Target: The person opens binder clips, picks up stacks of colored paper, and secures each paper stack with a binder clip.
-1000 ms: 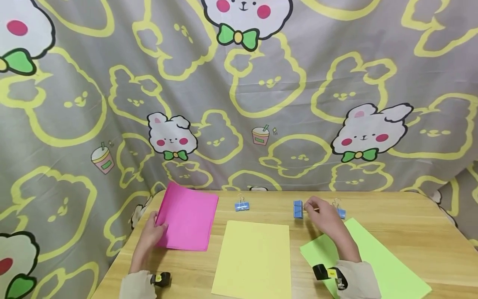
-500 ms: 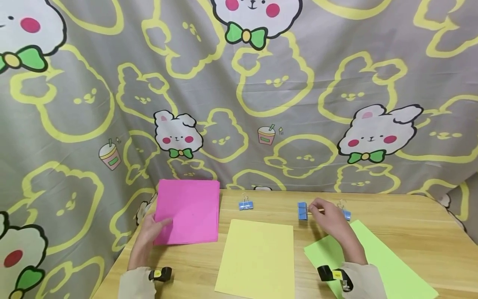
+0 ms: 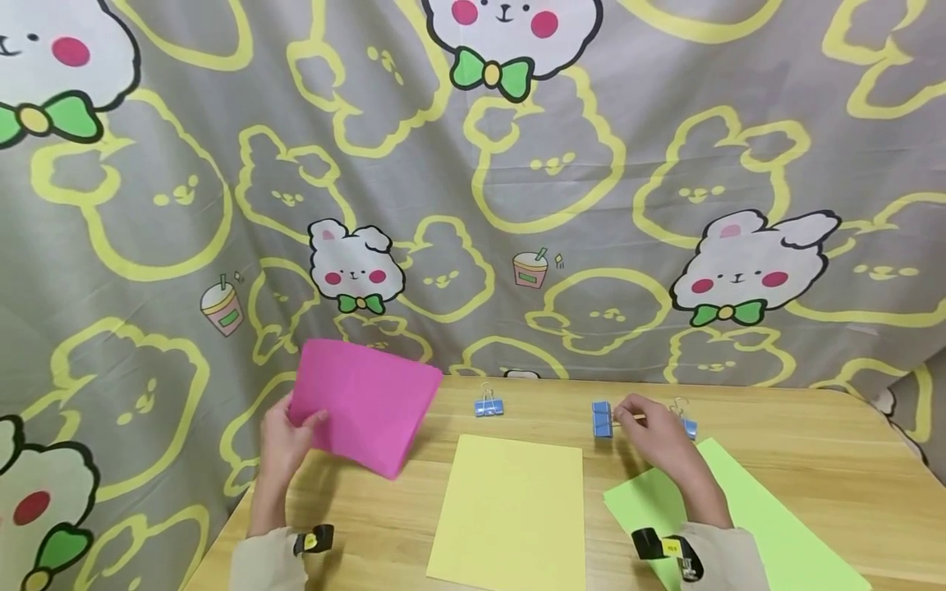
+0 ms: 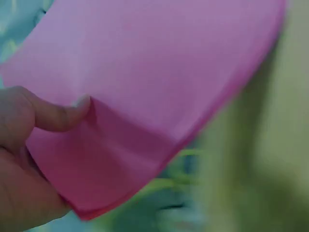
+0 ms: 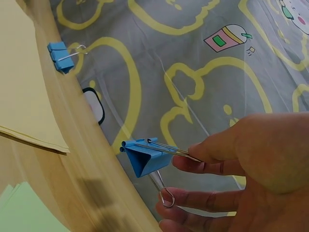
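Evidently both hands are occupied. Pink paper [image 3: 362, 402], several sheets, is at the desk's [image 3: 813, 460] left side, tilted and slightly bowed; its far edge runs left to right, dipping rightward, and the near right corner points toward the wearer. Left grip [image 3: 287, 437] pinches the left edge, thumb on top; the other fingers are mostly hidden behind. Blue binder clip [image 3: 602, 419] is near the desk's far edge, beyond the yellow paper [image 3: 510, 513]: body points left, long axis roughly sideways, handles toward the hand. Right grip [image 3: 654, 431] pinches one wire handle [image 5: 179, 152] between thumb and index finger, nearly together; remaining fingers spread below, second handle [image 5: 155, 181] angled down against a fingertip.
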Available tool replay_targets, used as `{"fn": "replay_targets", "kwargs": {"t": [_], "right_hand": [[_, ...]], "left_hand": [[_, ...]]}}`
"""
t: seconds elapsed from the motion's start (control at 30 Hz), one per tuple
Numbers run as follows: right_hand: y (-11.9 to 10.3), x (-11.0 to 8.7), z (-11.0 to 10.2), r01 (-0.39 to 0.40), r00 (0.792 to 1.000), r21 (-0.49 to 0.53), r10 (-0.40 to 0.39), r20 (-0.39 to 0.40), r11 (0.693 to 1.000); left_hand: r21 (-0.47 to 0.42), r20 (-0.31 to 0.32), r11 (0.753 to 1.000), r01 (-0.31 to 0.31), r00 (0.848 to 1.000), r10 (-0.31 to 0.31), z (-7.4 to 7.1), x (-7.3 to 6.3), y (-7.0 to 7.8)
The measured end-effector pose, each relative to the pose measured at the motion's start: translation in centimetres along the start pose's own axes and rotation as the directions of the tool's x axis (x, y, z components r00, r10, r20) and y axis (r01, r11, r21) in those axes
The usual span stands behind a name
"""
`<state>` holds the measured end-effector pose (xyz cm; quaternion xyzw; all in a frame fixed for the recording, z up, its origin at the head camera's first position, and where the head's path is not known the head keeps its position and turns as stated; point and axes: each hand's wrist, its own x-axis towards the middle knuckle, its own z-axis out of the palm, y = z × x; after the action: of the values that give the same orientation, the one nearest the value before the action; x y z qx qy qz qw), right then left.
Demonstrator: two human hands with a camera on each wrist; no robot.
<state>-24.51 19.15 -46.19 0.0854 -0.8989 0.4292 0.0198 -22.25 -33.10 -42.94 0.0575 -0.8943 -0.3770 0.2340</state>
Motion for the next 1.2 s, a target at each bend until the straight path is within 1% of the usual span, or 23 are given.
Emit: {"fn": "replay_targets", "kwargs": {"t": [0.03,0.07,0.1,0.13,0.17,0.2,0.23,0.3,0.33,0.4,0.47,0.53,0.63,0.7,0.9,0.97,1.13,1.2], "right_hand": [[0.0,0.0,0.0,-0.003,1.000,0.001,0.003,0.000,1.000],[0.0,0.0,0.0,-0.004,1.000,0.000,0.004,0.000,1.000],[0.0,0.0,0.0,-0.003,1.000,-0.003,0.003,-0.001,1.000],[0.0,0.0,0.0,-0.001,1.000,-0.005,0.001,-0.002,1.000],[0.1,0.0,0.0,0.003,1.000,-0.008,-0.003,-0.004,1.000],[0.1,0.0,0.0,0.003,1.000,-0.011,-0.003,-0.005,1.000],[0.1,0.0,0.0,0.007,1.000,-0.014,-0.007,-0.008,1.000],[0.2,0.0,-0.1,0.012,1.000,-0.020,-0.012,-0.014,1.000],[0.2,0.0,-0.1,0.011,1.000,-0.019,-0.011,-0.015,1.000],[0.2,-0.1,-0.1,0.007,1.000,-0.014,-0.008,-0.016,1.000],[0.3,-0.1,-0.1,0.010,1.000,-0.010,-0.010,-0.015,1.000],[0.2,-0.2,-0.1,0.011,1.000,-0.005,-0.011,-0.015,1.000],[0.2,-0.2,-0.2,0.014,1.000,-0.009,-0.014,-0.019,1.000],[0.3,-0.3,-0.3,0.012,1.000,-0.012,-0.012,-0.024,1.000],[0.1,-0.1,-0.3,0.014,1.000,-0.008,-0.015,-0.009,1.000],[0.1,-0.1,-0.4,0.016,1.000,-0.012,-0.016,-0.007,1.000],[0.1,-0.1,-0.3,0.011,1.000,-0.020,-0.012,-0.013,1.000],[0.1,0.0,-0.2,0.010,1.000,-0.017,-0.010,-0.009,1.000]], "left_hand": [[0.077,-0.051,0.994,-0.076,0.995,0.080,-0.5,-0.1,0.9],[0.154,-0.082,0.978,-0.139,0.985,0.153,-1.0,-0.3,1.9],[0.220,-0.087,0.957,-0.189,0.973,0.212,-1.5,-0.5,2.9],[0.283,-0.070,0.932,-0.226,0.964,0.255,-2.0,-0.8,3.9],[0.326,-0.033,0.911,-0.251,0.961,0.276,-2.4,-1.2,5.0],[0.366,0.015,0.891,-0.268,0.959,0.283,-2.7,-1.5,5.8],[0.399,0.067,0.874,-0.277,0.959,0.274,-2.9,-1.8,6.7],[0.439,0.174,0.852,-0.287,0.957,0.233,-3.0,-2.2,7.8],[0.449,0.221,0.844,-0.293,0.952,0.212,-2.9,-2.3,8.1],[0.455,0.290,0.841,-0.295,0.941,0.173,-2.7,-2.5,8.4],[0.456,0.319,0.837,-0.304,0.933,0.165,-2.4,-2.7,8.2],[0.461,0.313,0.835,-0.302,0.935,0.166,-2.4,-2.8,8.1],[0.461,0.288,0.844,-0.276,0.946,0.152,-2.4,-3.0,8.1],[0.459,0.284,0.847,-0.268,0.948,0.145,-2.5,-3.1,8.2],[0.457,0.319,0.846,-0.273,0.939,0.130,-2.5,-3.1,8.1],[0.460,0.333,0.846,-0.269,0.936,0.116,-2.5,-3.2,8.2],[0.468,0.384,0.841,-0.270,0.920,0.081,-2.4,-3.3,8.7],[0.473,0.374,0.843,-0.255,0.925,0.070,-2.6,-3.3,8.8]]}}
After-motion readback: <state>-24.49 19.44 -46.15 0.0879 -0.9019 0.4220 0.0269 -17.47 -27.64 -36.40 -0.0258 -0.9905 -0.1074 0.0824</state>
